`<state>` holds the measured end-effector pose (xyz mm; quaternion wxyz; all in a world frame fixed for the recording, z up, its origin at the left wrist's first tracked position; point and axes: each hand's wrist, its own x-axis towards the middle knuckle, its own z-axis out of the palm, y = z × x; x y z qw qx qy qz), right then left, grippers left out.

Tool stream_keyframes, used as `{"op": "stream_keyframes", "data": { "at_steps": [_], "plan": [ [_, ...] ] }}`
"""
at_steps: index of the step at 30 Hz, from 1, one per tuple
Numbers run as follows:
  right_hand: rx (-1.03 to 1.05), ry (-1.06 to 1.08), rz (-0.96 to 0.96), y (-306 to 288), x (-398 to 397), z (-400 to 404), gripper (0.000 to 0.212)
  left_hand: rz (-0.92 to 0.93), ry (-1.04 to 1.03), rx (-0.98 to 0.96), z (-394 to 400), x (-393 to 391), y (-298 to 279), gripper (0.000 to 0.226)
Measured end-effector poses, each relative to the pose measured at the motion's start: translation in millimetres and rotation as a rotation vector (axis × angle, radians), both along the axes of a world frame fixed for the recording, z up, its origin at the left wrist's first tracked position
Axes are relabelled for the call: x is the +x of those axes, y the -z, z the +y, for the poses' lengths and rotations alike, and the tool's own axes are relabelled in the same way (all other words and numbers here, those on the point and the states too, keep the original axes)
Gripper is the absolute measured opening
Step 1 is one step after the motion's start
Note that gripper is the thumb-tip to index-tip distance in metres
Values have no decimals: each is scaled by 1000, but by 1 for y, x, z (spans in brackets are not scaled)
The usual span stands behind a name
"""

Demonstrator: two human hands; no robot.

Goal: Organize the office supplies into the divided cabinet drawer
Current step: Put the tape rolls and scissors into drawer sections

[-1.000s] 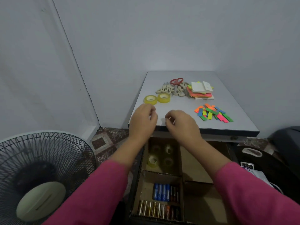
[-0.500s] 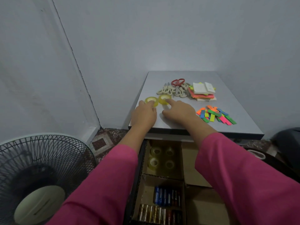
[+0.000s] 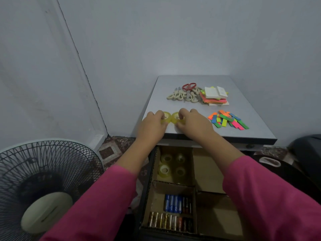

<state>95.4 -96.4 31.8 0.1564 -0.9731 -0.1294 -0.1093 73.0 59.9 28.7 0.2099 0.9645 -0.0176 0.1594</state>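
Two yellow tape rolls lie side by side near the front left of the grey cabinet top [image 3: 196,80]. My left hand [image 3: 153,125] pinches the left tape roll [image 3: 166,117]. My right hand [image 3: 192,123] pinches the right tape roll [image 3: 175,117]. Below, the open divided drawer [image 3: 207,171] holds several tape rolls [image 3: 172,165] in its far left compartment and batteries [image 3: 173,211] in the near left ones. On the top lie several scissors [image 3: 185,94], a stack of sticky notes [image 3: 214,96] and colourful page flags [image 3: 228,120].
A standing fan [image 3: 43,186] is at the lower left on the floor. A dark bag with a white handle [image 3: 278,164] sits to the right of the drawer. Walls close in behind and on both sides of the cabinet.
Both hands moved forward from the cabinet's front edge to the two tape rolls and took hold of one each. The camera view tilted slightly downward.
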Motion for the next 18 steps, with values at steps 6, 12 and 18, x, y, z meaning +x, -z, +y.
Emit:
{"op": "stream_keyframes", "data": {
  "at_steps": [6, 12, 18],
  "plan": [
    [46, -42, -19, 0, -25, -8, 23, -38, 45, 19, 0, -29, 3, 22],
    [97, -122, -111, 10, -57, -22, 21, -83, 87, 133, 6, -60, 9, 18],
    [72, -268, -158, 47, -87, -38, 23, -57, 232, 222, 23, -82, 35, 16]
  ]
}}
